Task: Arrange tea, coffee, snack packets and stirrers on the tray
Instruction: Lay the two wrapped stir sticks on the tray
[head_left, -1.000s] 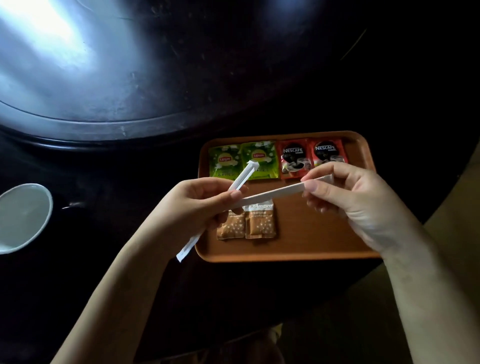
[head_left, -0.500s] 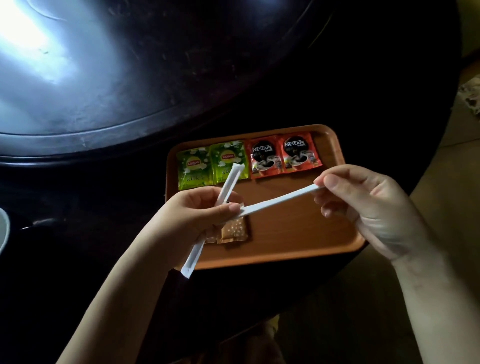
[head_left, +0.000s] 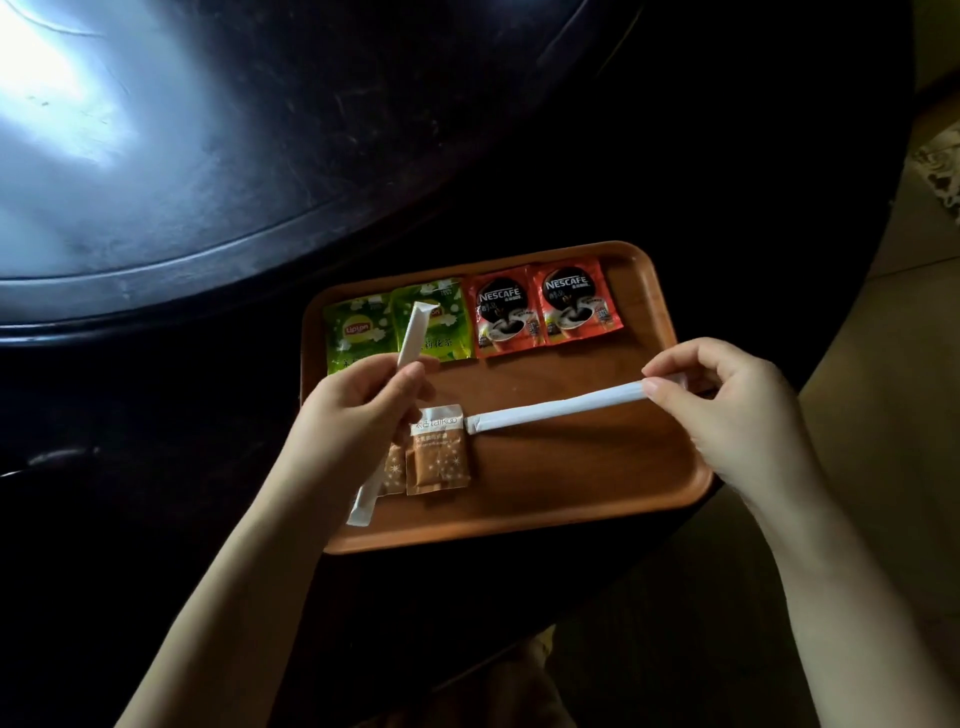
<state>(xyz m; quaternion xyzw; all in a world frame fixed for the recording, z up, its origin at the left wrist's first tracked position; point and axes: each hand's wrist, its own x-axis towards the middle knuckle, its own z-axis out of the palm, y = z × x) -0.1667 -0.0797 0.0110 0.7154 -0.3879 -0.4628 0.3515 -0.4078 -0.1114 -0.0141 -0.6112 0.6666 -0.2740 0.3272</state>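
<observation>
An orange tray (head_left: 597, 493) lies on the dark table. Along its far edge sit two green tea packets (head_left: 358, 335) and two red coffee packets (head_left: 540, 309). Two brown snack packets (head_left: 439, 457) lie at the front left. My left hand (head_left: 358, 415) grips one white paper-wrapped stirrer (head_left: 413, 332) upright and tilted over the tea packets. My right hand (head_left: 727, 415) pinches the end of a second white stirrer (head_left: 556, 410), which stretches leftward low over the tray, its free end next to the snack packets.
The dark round table (head_left: 208, 182) has a raised inner disc with a bright glare at the far left. The table's edge curves down the right side, with pale floor (head_left: 883, 467) beyond it.
My right hand has pulled the second stirrer out of my left hand and swung it right and down over the tray. The view has shifted, so the tray sits more to the left.
</observation>
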